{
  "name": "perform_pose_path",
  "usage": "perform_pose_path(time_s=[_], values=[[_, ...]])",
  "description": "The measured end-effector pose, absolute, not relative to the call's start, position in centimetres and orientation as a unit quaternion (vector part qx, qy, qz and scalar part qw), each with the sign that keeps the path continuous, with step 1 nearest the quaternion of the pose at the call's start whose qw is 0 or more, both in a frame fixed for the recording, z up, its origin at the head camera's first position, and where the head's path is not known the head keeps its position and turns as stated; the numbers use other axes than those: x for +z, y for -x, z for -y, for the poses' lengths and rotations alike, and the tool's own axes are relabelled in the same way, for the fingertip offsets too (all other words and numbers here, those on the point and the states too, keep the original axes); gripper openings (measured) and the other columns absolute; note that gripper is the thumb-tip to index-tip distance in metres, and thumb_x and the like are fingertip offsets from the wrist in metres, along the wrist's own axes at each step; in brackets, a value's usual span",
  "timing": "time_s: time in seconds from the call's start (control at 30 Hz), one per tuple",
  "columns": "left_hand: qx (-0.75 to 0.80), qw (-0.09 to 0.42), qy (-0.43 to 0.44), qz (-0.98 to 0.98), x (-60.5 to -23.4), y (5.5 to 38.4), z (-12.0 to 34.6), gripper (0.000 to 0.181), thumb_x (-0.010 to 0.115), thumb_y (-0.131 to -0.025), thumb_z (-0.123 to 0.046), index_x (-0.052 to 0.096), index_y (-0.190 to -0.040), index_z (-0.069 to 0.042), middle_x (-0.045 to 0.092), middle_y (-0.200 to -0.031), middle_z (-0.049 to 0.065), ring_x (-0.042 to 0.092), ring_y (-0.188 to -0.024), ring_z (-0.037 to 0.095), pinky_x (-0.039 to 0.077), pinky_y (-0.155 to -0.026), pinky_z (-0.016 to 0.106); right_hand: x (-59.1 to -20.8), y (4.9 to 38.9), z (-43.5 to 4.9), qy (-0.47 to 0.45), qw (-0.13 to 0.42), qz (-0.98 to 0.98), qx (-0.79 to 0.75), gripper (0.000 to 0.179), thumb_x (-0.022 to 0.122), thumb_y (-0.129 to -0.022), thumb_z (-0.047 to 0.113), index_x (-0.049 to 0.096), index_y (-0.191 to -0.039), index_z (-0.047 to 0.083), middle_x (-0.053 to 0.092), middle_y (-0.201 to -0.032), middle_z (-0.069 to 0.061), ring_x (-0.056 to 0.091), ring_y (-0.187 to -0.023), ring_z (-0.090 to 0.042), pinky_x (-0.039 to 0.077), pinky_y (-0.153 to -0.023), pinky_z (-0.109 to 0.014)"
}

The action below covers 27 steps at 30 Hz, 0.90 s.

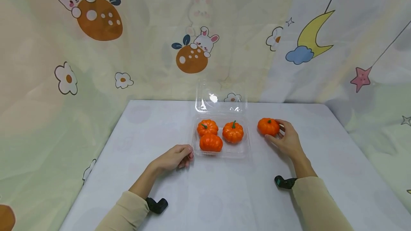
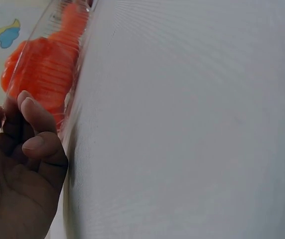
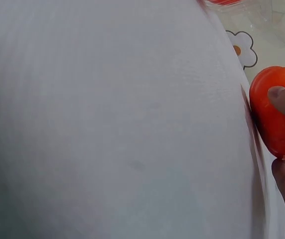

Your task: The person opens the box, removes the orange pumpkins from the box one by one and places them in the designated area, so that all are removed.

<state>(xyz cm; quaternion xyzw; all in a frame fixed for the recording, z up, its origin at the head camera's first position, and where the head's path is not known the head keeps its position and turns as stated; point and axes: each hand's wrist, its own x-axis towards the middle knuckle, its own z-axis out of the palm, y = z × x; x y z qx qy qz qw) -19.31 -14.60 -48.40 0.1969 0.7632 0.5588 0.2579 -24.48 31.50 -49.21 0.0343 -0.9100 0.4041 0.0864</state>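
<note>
A clear plastic clamshell box (image 1: pixel 237 154) lies on the table with its lid (image 1: pixel 221 108) raised at the back. Inside are three small orange pumpkins: one at the back left (image 1: pixel 207 127), one at the front left (image 1: pixel 211 143) and one on the right (image 1: pixel 233 132). My left hand (image 1: pixel 178 156) pinches the box's left edge near the front corner, its other fingers loosely curled. To the right of the box, my right hand (image 1: pixel 287 141) holds another small pumpkin (image 1: pixel 268 127) between thumb and fingers. In the right wrist view this pumpkin (image 3: pixel 274 119) is close to the table surface.
A white cloth covers the table (image 1: pixel 218 195). Behind it hangs a printed curtain (image 1: pixel 154 38) with rabbits, flowers and a moon. A dark wrist device sits at each sleeve, the left one (image 1: pixel 157 205) and the right one (image 1: pixel 284 182).
</note>
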Motion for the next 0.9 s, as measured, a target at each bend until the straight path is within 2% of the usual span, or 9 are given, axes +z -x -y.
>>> perform_pose_path(time_s=[0.43, 0.9], values=[[0.565, 0.255, -0.197, -0.759, -48.4, 19.3, 14.6, 0.039, 0.039, -0.113, -0.025, 0.056, -0.099, 0.008, 0.058, -0.080, 0.012, 0.047, -0.063, 0.017, 0.040, -0.055, 0.023, -49.0, 24.4, -31.6, -0.024, 0.058, 0.902, 0.426, 0.086, 0.083, -0.088, 0.019, 0.031, -0.152, -0.004, 0.033, -0.155, -0.029, 0.039, -0.139, -0.052, 0.042, -0.107, -0.060], [0.569, 0.249, -0.195, -0.759, -48.5, 19.0, 14.6, 0.036, 0.039, -0.113, -0.023, 0.057, -0.097, 0.004, 0.058, -0.081, 0.008, 0.049, -0.063, 0.016, 0.041, -0.055, 0.023, -48.8, 24.9, -30.6, -0.018, 0.062, 0.906, 0.418, 0.088, 0.082, -0.089, 0.020, 0.027, -0.155, -0.003, 0.031, -0.158, -0.029, 0.037, -0.142, -0.051, 0.041, -0.108, -0.060]])
